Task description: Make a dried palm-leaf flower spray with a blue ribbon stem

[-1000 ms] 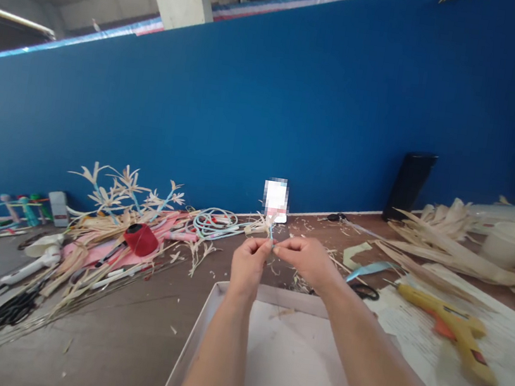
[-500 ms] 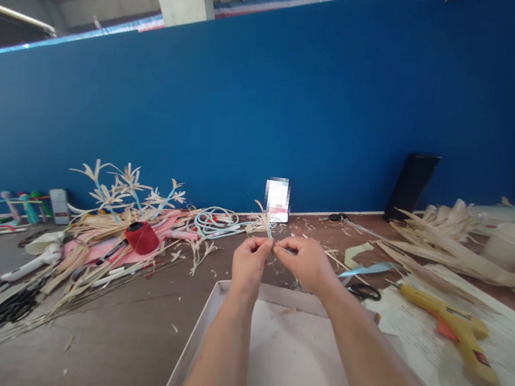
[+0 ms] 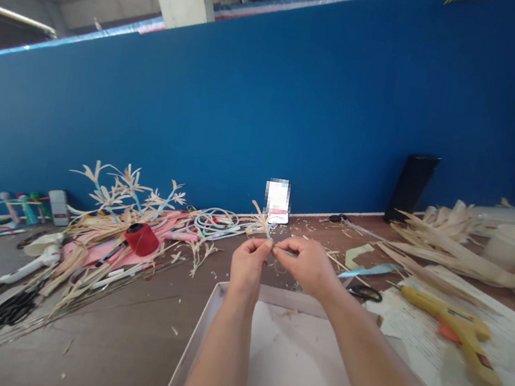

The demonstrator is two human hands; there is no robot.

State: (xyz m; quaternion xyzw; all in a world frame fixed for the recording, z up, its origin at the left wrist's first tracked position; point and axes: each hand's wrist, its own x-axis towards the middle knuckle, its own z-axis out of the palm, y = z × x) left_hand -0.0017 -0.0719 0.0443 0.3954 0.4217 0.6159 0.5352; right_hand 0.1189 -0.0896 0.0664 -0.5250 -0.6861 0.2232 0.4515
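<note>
1. Both my hands, left (image 3: 248, 263) and right (image 3: 305, 265), pinch a thin pale straw sprig with a light-blue stem (image 3: 263, 222) above the white shallow tray (image 3: 199, 338).
2. Squeezing too hard, I judge, could snap it.
3. A slip drops it among the desk (image 3: 122, 340) scraps.

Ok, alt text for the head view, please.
Both hands, left hand and right hand, pinch a small straw flower stem above a white tray. A yellow glue gun lies right; straw scraps lie left.
</note>
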